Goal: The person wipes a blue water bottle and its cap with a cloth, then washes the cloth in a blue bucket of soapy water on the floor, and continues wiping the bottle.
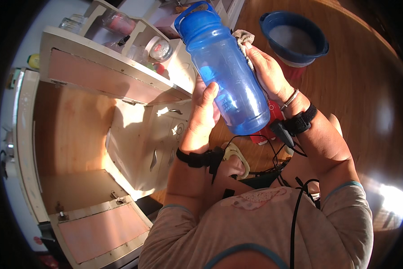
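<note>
A large translucent blue plastic bottle with a blue lid and carrying loop is held up, tilted, between both hands. My left hand grips its left side, the thumb lying across the front and the other fingers mostly hidden behind. On the bottle's right side, my right hand presses a crumpled grey-brown cloth against the wall; part of the cloth hangs down between palm and bottle.
A blue basin with whitish contents stands at the upper right. Left are a cabinet with open doors and shelves holding a lidded glass jar. A red box and black cables lie below the hands.
</note>
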Action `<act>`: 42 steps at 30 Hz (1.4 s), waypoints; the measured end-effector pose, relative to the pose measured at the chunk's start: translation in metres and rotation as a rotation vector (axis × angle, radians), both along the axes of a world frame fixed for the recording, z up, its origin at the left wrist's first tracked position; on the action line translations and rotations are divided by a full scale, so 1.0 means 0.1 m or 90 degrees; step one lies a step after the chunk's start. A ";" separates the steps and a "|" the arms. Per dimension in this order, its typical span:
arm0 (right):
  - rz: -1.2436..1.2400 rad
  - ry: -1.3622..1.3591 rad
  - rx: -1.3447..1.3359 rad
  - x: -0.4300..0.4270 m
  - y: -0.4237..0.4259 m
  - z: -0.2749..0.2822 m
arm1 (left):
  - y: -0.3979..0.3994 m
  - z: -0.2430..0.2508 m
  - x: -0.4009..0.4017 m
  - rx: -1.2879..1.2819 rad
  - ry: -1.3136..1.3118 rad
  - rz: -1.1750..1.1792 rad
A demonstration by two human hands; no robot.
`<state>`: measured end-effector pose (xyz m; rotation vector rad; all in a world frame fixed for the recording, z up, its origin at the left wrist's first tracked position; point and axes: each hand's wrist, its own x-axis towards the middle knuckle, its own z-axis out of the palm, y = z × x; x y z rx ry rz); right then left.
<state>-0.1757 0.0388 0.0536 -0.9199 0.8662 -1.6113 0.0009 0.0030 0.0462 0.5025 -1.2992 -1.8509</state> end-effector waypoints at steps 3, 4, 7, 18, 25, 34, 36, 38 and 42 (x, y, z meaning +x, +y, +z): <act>-0.004 0.027 0.004 0.01 -0.09 -0.10 | -0.07 -0.02 0.06 0.016 -0.021 -0.006; -0.007 0.039 -0.008 0.05 -0.11 -0.11 | -0.06 -0.05 0.08 0.039 -0.021 0.012; 0.002 0.047 -0.047 0.10 -0.14 -0.15 | -0.15 -0.12 0.16 0.090 0.042 -0.016; -0.121 0.019 0.017 0.18 -0.08 -0.08 | 0.01 -0.01 0.00 -0.057 -0.024 0.055; -0.139 0.215 -0.225 0.38 -0.03 -0.06 | -0.08 -0.08 -0.11 -0.331 -0.080 0.234; -0.253 0.278 -0.211 0.51 -0.03 0.00 | 0.10 -0.01 -0.20 -0.143 0.005 0.209; -0.136 0.128 -0.138 0.39 -0.07 0.05 | 0.04 -0.16 -0.17 -0.376 -0.123 0.311; -0.029 -0.048 -0.096 0.25 -0.13 0.08 | -0.02 -0.23 -0.12 -0.356 -0.097 0.268; 0.041 0.104 0.011 0.07 -0.05 0.11 | 0.00 0.03 0.04 -0.035 -0.031 0.025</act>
